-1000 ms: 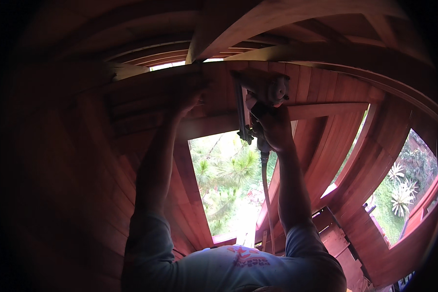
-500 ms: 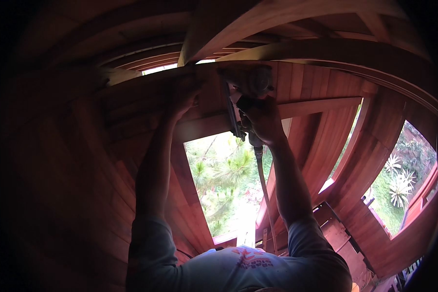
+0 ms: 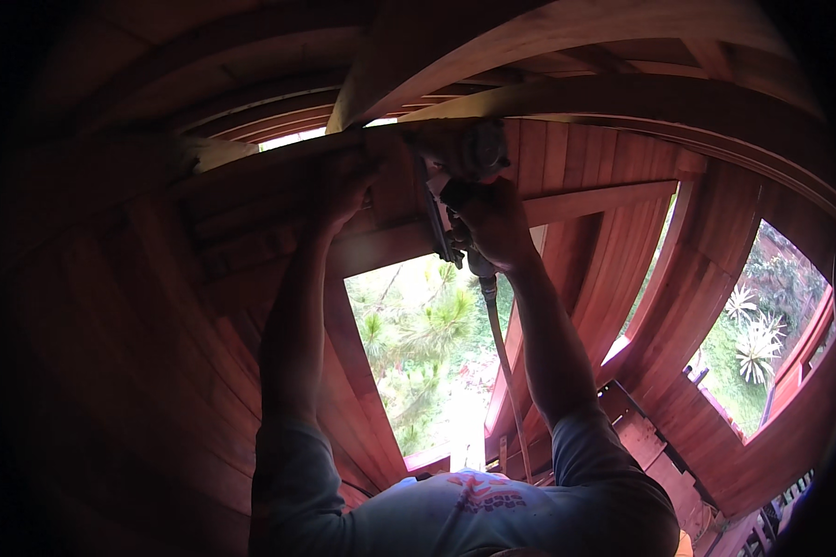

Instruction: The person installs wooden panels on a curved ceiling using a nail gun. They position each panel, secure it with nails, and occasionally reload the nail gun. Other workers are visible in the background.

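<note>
Nail gun [image 3: 455, 200] sits pressed up against the reddish wooden beam [image 3: 567, 200] overhead, and we grip it in our right hand [image 3: 492, 223], fingers wrapped tight around its handle. Its hose [image 3: 503, 362] hangs down past our forearm. Our left hand [image 3: 344, 190] lies flat and open against the wooden boards [image 3: 279, 200] just beside the tool, holding nothing. Green trees [image 3: 418, 343] show through the opening below.

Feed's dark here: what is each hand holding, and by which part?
Right hand grips the nail gun by its handle, hose hanging below. Left hand presses flat against the wooden board, gripping nothing.
</note>
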A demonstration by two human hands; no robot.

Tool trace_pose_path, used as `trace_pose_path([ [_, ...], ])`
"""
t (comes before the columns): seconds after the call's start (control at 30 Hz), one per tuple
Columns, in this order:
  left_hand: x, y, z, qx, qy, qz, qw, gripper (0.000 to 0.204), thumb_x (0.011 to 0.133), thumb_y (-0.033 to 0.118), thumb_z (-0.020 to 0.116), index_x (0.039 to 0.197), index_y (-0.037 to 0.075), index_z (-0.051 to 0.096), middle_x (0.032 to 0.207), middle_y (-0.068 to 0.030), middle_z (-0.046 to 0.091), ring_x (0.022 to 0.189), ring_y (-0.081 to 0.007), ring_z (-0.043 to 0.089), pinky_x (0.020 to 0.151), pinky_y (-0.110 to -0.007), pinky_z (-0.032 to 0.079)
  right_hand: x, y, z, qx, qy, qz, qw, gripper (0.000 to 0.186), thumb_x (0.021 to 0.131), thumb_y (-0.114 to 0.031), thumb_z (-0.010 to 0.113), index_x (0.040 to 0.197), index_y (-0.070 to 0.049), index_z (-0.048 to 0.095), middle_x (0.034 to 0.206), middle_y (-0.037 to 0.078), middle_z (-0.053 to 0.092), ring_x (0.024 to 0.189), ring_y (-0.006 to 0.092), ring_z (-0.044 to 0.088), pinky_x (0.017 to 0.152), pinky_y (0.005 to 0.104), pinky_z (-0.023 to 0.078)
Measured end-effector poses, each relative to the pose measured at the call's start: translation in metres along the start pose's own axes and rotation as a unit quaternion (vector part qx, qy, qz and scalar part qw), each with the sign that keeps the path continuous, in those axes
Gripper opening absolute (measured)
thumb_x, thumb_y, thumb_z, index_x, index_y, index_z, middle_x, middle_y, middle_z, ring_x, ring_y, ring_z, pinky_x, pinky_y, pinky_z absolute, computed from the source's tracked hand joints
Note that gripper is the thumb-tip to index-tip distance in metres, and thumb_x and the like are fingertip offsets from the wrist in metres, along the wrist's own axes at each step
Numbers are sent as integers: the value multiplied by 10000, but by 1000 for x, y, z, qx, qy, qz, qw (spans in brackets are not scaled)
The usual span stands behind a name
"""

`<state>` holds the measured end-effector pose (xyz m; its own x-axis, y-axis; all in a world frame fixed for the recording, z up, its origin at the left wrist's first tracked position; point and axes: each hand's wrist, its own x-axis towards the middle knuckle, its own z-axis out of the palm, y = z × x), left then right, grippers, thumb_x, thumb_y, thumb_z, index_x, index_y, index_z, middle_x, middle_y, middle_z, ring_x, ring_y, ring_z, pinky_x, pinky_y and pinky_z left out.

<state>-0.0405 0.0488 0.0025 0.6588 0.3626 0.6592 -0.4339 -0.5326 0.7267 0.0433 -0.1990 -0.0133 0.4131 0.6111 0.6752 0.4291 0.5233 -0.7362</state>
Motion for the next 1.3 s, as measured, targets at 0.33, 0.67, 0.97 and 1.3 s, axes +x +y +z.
trace_pose_path([
  [0.33,-1,-1,0,26,10,30,999,82,917,134,643,989,100,663,732,53,580,595,-18,514,509,-207,405,2,-6,9,-17,26,9,999,209,862,-221,703,815,-33,623,591,-8,553,482,48,508,438,239,386],
  [0.67,-2,0,-1,69,7,45,997,99,907,155,658,974,85,681,756,32,613,602,-36,534,527,-222,438,-2,-8,11,19,9,32,999,279,876,-264,723,726,-61,603,555,-27,501,453,44,473,422,231,373],
  [0.97,6,-14,-4,45,6,82,996,144,902,206,670,976,93,718,786,31,644,634,-31,559,552,-209,447,-2,-7,23,25,6,0,1000,215,867,-198,690,738,-43,615,570,-18,536,472,46,498,439,238,391],
  [1.3,0,-9,-3,43,15,95,994,115,894,191,675,960,106,716,781,39,641,620,-22,543,535,-194,425,1,-13,25,-29,10,20,999,223,859,-232,709,869,-25,625,608,3,570,491,65,531,439,258,405],
])
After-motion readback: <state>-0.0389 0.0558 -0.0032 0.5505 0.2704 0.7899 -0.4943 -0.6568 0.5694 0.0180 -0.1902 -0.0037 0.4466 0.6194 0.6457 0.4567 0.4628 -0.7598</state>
